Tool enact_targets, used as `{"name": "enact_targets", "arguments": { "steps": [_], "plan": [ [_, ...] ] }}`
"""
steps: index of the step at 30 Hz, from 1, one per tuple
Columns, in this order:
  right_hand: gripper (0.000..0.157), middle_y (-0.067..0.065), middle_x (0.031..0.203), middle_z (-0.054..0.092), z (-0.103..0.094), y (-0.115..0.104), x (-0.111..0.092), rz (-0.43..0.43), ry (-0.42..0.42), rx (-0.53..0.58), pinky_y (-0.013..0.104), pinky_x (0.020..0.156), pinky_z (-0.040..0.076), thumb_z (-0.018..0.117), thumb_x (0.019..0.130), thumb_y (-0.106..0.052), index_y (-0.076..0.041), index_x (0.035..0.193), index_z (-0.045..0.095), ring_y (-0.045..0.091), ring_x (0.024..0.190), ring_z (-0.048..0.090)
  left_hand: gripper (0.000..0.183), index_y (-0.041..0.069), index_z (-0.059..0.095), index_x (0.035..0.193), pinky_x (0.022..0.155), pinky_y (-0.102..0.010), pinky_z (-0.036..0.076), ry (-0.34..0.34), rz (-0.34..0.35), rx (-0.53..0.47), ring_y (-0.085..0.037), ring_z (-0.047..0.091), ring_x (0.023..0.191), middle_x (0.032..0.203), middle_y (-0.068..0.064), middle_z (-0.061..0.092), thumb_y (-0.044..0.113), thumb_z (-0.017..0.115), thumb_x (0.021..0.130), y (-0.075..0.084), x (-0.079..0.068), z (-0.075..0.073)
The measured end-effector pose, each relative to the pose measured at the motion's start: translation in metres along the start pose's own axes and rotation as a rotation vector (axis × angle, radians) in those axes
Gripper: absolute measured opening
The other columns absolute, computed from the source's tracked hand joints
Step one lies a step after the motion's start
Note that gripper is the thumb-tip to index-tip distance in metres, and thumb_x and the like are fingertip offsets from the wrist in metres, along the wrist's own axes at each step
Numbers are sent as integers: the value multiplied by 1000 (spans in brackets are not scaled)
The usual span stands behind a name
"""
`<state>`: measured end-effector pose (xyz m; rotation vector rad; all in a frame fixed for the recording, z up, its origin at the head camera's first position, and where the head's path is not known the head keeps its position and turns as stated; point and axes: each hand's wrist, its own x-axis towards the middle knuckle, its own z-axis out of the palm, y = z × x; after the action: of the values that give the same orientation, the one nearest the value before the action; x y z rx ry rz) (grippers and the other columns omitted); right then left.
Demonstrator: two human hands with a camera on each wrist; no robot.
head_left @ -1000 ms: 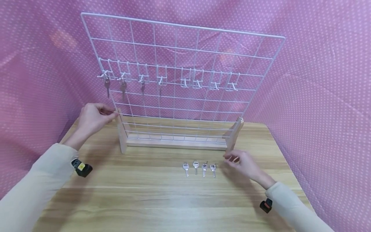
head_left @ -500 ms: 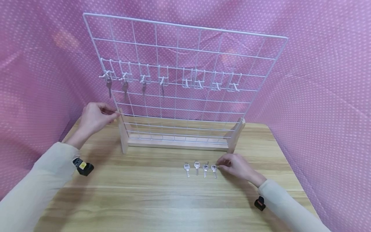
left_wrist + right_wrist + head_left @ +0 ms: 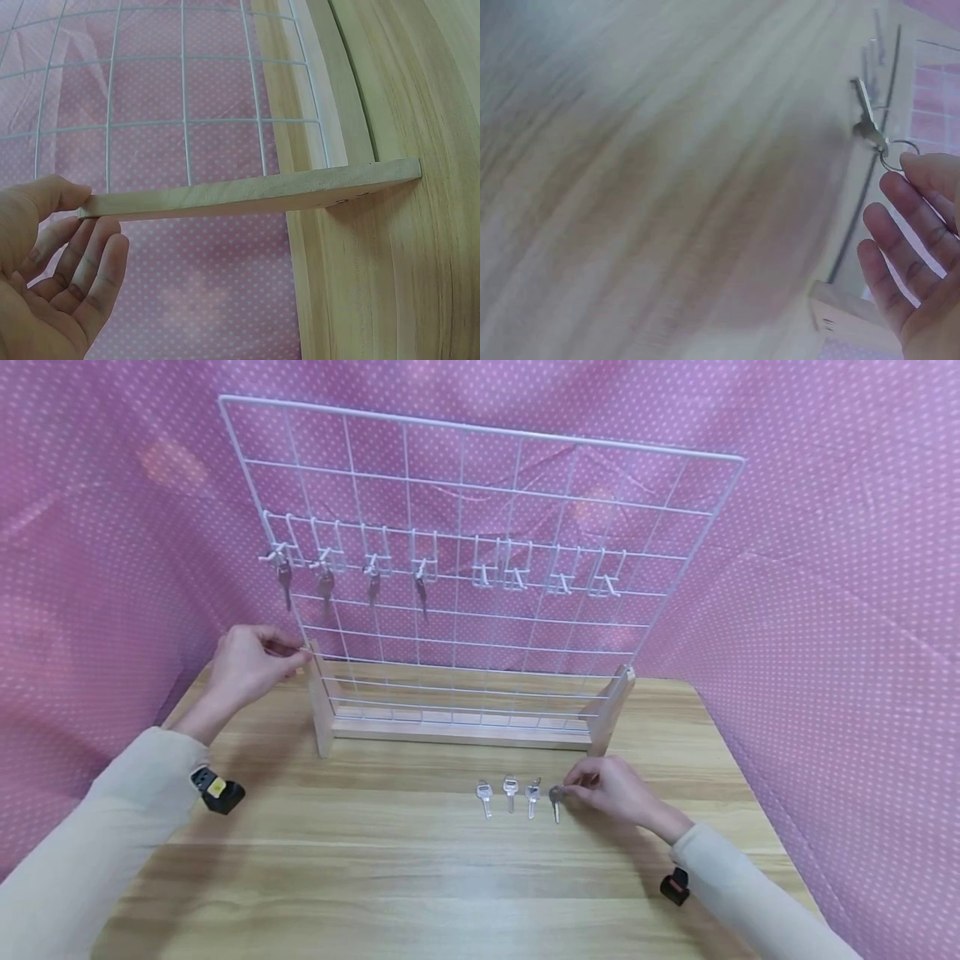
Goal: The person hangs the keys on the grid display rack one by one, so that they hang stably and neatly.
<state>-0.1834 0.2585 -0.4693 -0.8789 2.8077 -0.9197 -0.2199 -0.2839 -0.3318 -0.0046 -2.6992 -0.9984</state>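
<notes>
My left hand (image 3: 247, 664) pinches the top end of the wooden side support (image 3: 247, 189) between thumb and fingers. That support belongs to a stand bearing a white wire grid rack (image 3: 480, 428). At the table's right, my right hand (image 3: 617, 789) holds a key (image 3: 868, 124) by its ring (image 3: 906, 142), pinched between thumb and index finger. In the right wrist view the key is lifted, its blade pointing away from the fingers. Left of it, three silver keys (image 3: 511, 789) lie in a row on the wooden table (image 3: 420, 877).
White hooks (image 3: 562, 581) line the grid. Keys (image 3: 284, 581) hang from the several hooks on the left; those on the right bear none. The stand's right support (image 3: 611, 710) rises just behind my right hand. Pink dotted cloth (image 3: 840, 610) surrounds the table.
My right hand has moved left to the rightmost key and taken its ring; the key now tilts up and looks darker. The left hand keeps its hold on the support.
</notes>
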Motion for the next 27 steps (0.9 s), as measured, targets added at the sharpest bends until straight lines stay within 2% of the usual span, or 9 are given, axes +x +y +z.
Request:
{"name": "enact_targets", "arguments": {
  "steps": [6, 11, 16, 19, 27],
  "plan": [
    [6, 1, 88, 80, -15, -14, -4, 41, -14, 96, 21, 70, 57, 80, 90, -7, -12, 93, 79, 0, 74, 63, 31, -4, 76, 111, 51, -19, 51, 6, 4, 4, 3, 64, 57, 104, -27, 79, 22, 78, 95, 1, 0, 1],
    [6, 2, 88, 80, -32, -31, -2, 35, -3, 130, 23, 72, 58, 79, 91, -6, -10, 94, 79, 0, 75, 64, 32, -6, 75, 114, 52, -18, 52, -16, -14, 2, 5, 61, 57, 106, -28, 78, 21, 76, 97, 1, 1, 2],
    [6, 0, 85, 78, -51, -56, 6, 44, 57, 147, 24, 73, 58, 79, 91, -7, -13, 92, 79, 1, 75, 64, 32, -6, 74, 114, 52, -19, 52, -22, -12, 3, 5, 61, 57, 106, -29, 78, 21, 76, 97, 0, 1, 1],
    [1, 3, 85, 78, -62, -73, 12, 47, 94, 178, 23, 67, 58, 80, 92, -11, -10, 92, 79, 5, 72, 66, 32, -6, 75, 113, 52, -19, 52, -21, -9, 8, 5, 62, 56, 106, -28, 78, 22, 76, 97, 0, 2, 1],
    [8, 10, 88, 80, -89, -120, 33, 78, 206, 300, 21, 67, 56, 80, 92, -11, -5, 97, 80, 7, 71, 69, 33, -5, 74, 114, 53, -18, 51, -25, -8, 22, 5, 61, 57, 106, -28, 78, 23, 76, 97, -1, 2, 1]
  ]
}}
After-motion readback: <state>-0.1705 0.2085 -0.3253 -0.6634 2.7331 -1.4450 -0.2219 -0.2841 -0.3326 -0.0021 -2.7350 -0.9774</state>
